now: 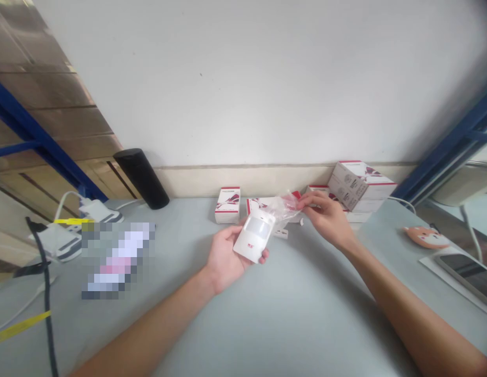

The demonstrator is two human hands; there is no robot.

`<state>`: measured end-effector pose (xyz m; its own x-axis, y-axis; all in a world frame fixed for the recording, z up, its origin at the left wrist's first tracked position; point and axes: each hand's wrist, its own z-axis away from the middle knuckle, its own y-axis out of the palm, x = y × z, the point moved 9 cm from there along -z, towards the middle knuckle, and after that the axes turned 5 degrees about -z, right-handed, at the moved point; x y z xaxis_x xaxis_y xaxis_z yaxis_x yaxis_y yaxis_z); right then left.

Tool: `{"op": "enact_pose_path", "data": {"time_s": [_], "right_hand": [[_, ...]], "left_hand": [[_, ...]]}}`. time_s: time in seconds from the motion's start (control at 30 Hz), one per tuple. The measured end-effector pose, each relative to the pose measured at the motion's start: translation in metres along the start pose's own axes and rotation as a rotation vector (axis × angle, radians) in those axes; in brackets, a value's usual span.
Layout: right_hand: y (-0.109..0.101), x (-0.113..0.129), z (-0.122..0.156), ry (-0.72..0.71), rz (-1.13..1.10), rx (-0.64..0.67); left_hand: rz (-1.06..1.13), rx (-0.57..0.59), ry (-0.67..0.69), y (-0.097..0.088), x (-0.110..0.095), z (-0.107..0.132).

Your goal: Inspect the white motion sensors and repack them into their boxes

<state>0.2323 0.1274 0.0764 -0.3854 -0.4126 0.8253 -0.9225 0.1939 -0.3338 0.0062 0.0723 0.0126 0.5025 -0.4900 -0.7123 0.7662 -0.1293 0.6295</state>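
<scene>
My left hand [227,255] is closed round a small white sensor-like device [254,234] with a frosted window, held above the grey table [290,314]. My right hand [325,215] pinches a crumpled clear plastic bag [284,205] just right of the device's top end. The bag touches or hangs close to the device. Several small white-and-red boxes lie behind the hands, one upright box [228,204] on the left.
A stack of white-and-red boxes [359,184] stands at the back right by the wall. A black cylinder [140,178] leans at the back left. White power adapters and cables [66,230] lie at left. A phone [468,272] and an orange figure [426,236] lie at right.
</scene>
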Motion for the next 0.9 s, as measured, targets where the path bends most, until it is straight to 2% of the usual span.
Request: {"op": "enact_pose_path", "data": {"time_s": [0.1, 0.27, 0.43, 0.53, 0.73, 0.9], "right_hand": [[0.005, 0.007, 0.002, -0.104, 0.050, 0.032], [0.003, 0.042, 0.016, -0.347, 0.356, -0.111], [0.039, 0.079, 0.038, -0.480, 0.345, 0.049], [0.052, 0.085, 0.046, -0.463, 0.297, 0.104], [0.050, 0.061, 0.040, -0.227, 0.059, 0.096], [0.051, 0.062, 0.040, -0.229, -0.078, 0.081]], "left_hand": [[-0.011, 0.022, 0.013, -0.001, -0.001, -0.002], [-0.050, 0.055, 0.102, 0.001, -0.008, 0.000], [-0.135, 0.058, 0.185, 0.004, -0.012, 0.002], [-0.159, 0.057, 0.198, 0.004, -0.011, 0.003], [-0.289, 0.012, 0.269, 0.007, -0.017, 0.008], [-0.374, -0.024, 0.316, 0.003, -0.018, 0.008]]}}
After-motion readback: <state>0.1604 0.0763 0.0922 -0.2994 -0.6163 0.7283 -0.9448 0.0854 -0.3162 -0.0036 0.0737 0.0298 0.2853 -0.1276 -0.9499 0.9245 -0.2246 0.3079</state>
